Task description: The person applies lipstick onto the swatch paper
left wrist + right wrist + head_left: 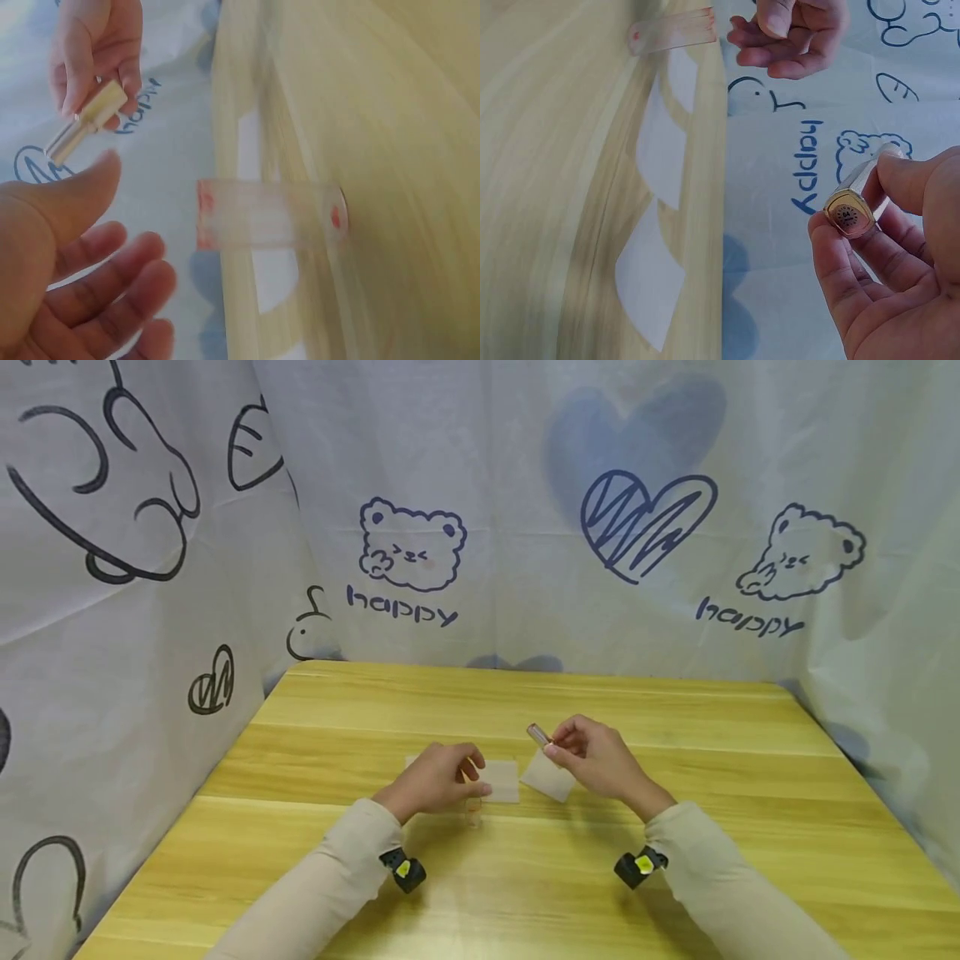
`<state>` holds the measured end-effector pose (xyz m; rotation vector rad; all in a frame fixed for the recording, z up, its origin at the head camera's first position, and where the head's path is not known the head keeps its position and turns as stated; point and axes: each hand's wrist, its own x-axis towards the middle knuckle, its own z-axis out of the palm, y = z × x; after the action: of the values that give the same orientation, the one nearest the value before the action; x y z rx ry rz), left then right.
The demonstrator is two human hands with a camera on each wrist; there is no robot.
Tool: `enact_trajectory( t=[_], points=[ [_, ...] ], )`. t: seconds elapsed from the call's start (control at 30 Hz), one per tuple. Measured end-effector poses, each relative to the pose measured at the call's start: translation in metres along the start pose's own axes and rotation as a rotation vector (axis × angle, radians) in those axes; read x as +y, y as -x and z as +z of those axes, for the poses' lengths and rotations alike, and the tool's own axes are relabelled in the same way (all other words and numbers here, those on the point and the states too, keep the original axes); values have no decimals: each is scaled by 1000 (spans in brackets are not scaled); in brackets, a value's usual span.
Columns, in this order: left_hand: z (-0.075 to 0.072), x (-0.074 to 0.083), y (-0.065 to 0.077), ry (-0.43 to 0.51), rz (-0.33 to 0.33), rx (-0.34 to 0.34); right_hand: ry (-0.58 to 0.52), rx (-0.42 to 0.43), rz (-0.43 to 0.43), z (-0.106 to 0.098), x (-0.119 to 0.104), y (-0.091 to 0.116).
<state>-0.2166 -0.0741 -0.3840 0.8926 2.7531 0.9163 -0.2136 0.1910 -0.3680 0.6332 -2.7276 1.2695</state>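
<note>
My right hand (pixel 600 764) holds a lipstick (pixel 537 735) between thumb and fingers, raised above the table. In the right wrist view its gold base (pixel 850 212) faces the camera, with a round printed label. The left wrist view shows its gold and silver body (pixel 103 106) lengthwise. Fingers loosely bent and holding nothing, my left hand (pixel 433 779) hovers beside a clear tube-shaped cap (pixel 473 815). This cap stands upright on the table, with red smears (pixel 336 217) near its ends.
Several white paper pieces lie behind the hands, one (pixel 501 781) by the left hand and another (pixel 550 779) below the right. The wooden table (pixel 525 893) ends at a white curtain (pixel 510 610) with drawings. Each wrist wears a small black camera.
</note>
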Motion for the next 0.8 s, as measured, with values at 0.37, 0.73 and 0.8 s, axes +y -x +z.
enact_trajectory(
  t=[0.37,0.73,0.8],
  points=[
    [0,20,-6,208,50,195,-130,-11,14,8,-7,-3],
    [8,31,-16,579,-102,229,-368,-88,17,10,-9,-4],
    [10,32,-18,655,-100,234,-426,-115,23,10,-10,-5]
  ],
)
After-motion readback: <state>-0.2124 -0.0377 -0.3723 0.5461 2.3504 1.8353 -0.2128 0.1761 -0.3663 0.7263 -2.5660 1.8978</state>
